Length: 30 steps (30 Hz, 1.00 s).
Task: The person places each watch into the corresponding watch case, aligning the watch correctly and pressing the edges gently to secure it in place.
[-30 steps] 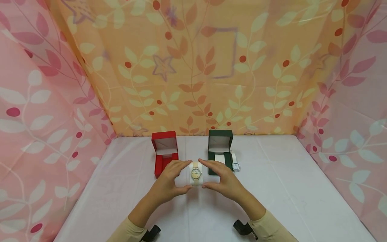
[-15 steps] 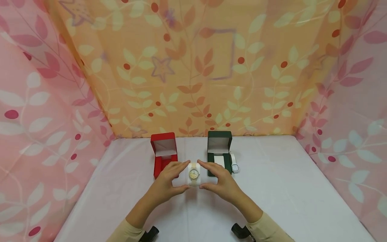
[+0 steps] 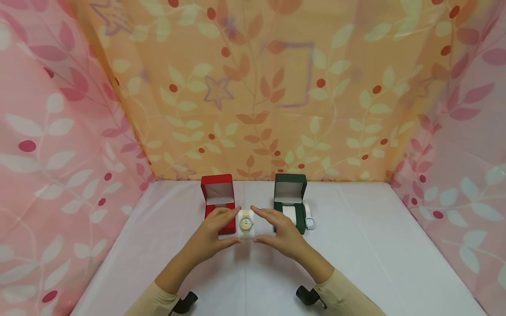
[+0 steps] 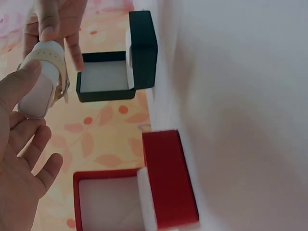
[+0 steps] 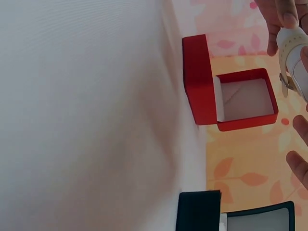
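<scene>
Between my two hands is a wristwatch (image 3: pixel 246 224) with a round cream dial and a pale strap, wrapped round a white cushion (image 4: pixel 36 98). My left hand (image 3: pixel 210 229) pinches one end of the cushion with thumb and fingers. From the opposite end my right hand (image 3: pixel 285 231) pinches it the same way. The strap's buckle (image 5: pixel 286 81) shows on the underside in the right wrist view. Just behind my left hand stands an open red box (image 3: pixel 218 189). An open dark green box (image 3: pixel 290 188), with a white cushion (image 3: pixel 290 214) in it, stands behind my right hand.
A second watch (image 3: pixel 310 223), white with a squarish face, lies against the right side of the green box. White cloth (image 3: pixel 367 245) covers the table. Leaf-patterned curtains (image 3: pixel 253 87) stand at the back and both sides.
Both hands have shifted slightly left with the watch, bringing it nearer the front of the red box. The grip looks the same, and the boxes and second watch have stayed put.
</scene>
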Tool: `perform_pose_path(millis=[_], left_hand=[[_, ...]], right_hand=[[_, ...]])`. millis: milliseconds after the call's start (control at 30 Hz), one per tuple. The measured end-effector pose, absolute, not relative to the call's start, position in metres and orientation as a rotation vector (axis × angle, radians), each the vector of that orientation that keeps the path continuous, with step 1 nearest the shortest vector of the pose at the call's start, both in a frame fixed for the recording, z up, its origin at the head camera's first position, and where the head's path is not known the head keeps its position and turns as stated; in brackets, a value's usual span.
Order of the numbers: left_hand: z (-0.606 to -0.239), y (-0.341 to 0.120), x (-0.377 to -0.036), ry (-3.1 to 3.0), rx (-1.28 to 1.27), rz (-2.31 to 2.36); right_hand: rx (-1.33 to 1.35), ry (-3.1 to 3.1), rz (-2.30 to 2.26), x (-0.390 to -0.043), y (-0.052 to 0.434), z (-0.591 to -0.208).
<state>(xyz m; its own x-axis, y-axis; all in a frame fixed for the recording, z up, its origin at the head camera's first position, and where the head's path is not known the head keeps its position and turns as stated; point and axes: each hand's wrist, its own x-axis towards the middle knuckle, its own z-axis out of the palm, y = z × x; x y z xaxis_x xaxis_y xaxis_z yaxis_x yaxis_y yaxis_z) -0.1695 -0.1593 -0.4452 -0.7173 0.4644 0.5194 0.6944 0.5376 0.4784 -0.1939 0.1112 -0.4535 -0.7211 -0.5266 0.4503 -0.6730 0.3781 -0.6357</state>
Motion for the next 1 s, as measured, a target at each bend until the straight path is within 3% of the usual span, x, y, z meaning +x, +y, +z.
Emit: perform_pose_path(millis=[1000], left_hand=[[-0.456, -0.220, -0.188, -2.541, -0.715, -1.044]], right_hand=[[1.116, -2.610, 1.259, -0.240, 0.036, -0.459]])
